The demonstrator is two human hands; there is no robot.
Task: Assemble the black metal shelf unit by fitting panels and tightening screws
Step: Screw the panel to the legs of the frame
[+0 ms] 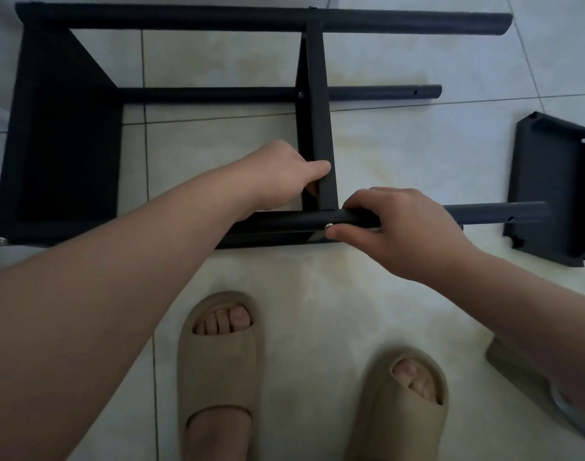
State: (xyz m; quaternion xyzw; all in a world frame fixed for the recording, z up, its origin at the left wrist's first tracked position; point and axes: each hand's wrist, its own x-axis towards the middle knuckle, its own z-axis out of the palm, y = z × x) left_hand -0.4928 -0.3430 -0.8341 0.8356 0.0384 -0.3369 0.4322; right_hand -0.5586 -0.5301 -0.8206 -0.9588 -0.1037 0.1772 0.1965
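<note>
Head view, looking down past both bare forearms: left hand stretched forward from the lower left, wrist straight, thumb laid across the near face of the middle panel and fingers wrapped behind its edge, gripping it low down where it meets the near tube. Right hand in from the lower right, knuckles up, fingers curled over the top of that tube and thumb tucked beneath, thumb tip touching a small silver screw at the joint of tube and panel. Shelf unit on its side on the pale tiled floor, end panel at the left, tubes running rightward with free ends. Loose panel flat on the floor at the right, just beyond the near tube's tip and partly behind it. Fingertips of the left hand hidden behind the panel; most of the right palm and the tube under it covered by the hand. Two beige slippers below, heels cut off by the frame. Greyish object behind the right forearm, too obscured to identify. Dim lighting, black parts merging at the left end.
</note>
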